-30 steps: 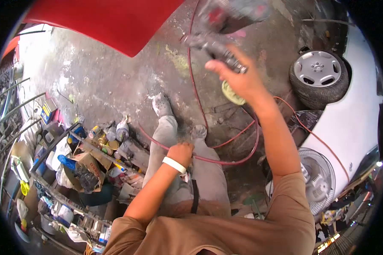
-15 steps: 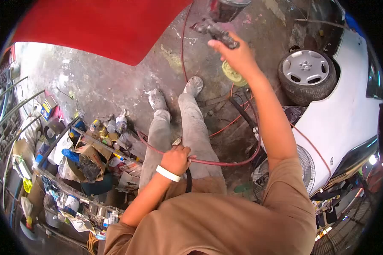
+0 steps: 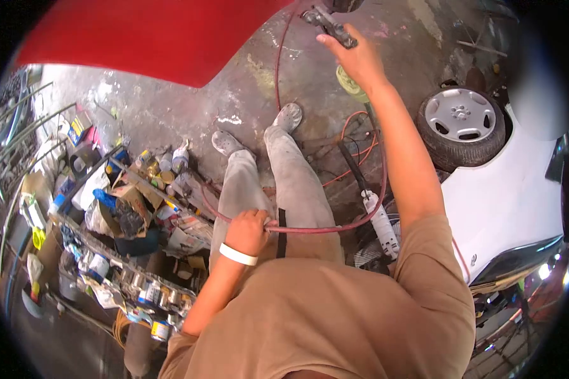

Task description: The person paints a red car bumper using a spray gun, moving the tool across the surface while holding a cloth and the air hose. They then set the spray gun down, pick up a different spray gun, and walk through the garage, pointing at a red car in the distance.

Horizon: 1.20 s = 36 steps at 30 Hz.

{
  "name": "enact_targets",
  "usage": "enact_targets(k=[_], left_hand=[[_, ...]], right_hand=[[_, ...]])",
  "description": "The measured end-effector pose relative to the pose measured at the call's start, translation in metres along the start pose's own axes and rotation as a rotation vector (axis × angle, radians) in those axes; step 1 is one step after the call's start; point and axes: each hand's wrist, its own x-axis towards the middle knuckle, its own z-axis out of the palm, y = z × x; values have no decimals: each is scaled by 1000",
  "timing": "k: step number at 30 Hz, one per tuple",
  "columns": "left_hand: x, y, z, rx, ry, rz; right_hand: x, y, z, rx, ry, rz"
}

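Observation:
A dark spray gun [image 3: 330, 28] with a cup [image 3: 346, 5] at the top edge is gripped in my right hand [image 3: 361, 62], arm stretched forward. My left hand [image 3: 246, 231] is closed around a red hose [image 3: 335, 228] in front of my thighs. From there the hose loops up along my right forearm. To the left of the spray gun is a glossy red panel [image 3: 152, 41], with a gap between them. Below my right wrist, partly hidden, lies a yellow-green round thing [image 3: 351, 85].
On the right stand a wheel [image 3: 459, 123] and a white car body panel [image 3: 506, 202]. A white power strip [image 3: 380, 224] and orange cord [image 3: 346, 174] lie by my right leg. Cluttered shelving with cans [image 3: 161, 331] and a cardboard box [image 3: 133, 205] fills the left.
My left hand has moved a little left and up with the hose. The spray gun has shifted slightly right and up in view. My left foot has moved left, and the power strip shows more.

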Motion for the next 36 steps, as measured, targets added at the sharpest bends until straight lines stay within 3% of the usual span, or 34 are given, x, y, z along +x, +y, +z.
enact_targets(k=[4, 5, 11, 15, 18, 24, 27, 33, 36], left_hand=[[-5, 12, -16, 22, 3, 30], [-5, 16, -23, 19, 8, 38], [-5, 29, -39, -33, -10, 22], [0, 39, -42, -40, 1, 7], [3, 46, -43, -62, 36, -6], [6, 45, -47, -120, 96, -19], [6, 45, -47, -111, 135, -21], [6, 46, -53, -107, 134, -23], [9, 51, -58, -127, 126, -2]], right_hand=[[-53, -56, -19, 95, -208, -12], [-66, -79, -32, 134, -314, 66], [-103, -100, -40, 300, -441, -144], [-79, -96, -48, 320, -346, -75], [-43, -68, -47, 145, -216, -1], [30, -13, -50, 338, -77, 105], [56, -6, -59, 229, -3, 103], [30, -42, -72, 122, -58, 44], [-1, -64, -72, 187, -222, 38]])
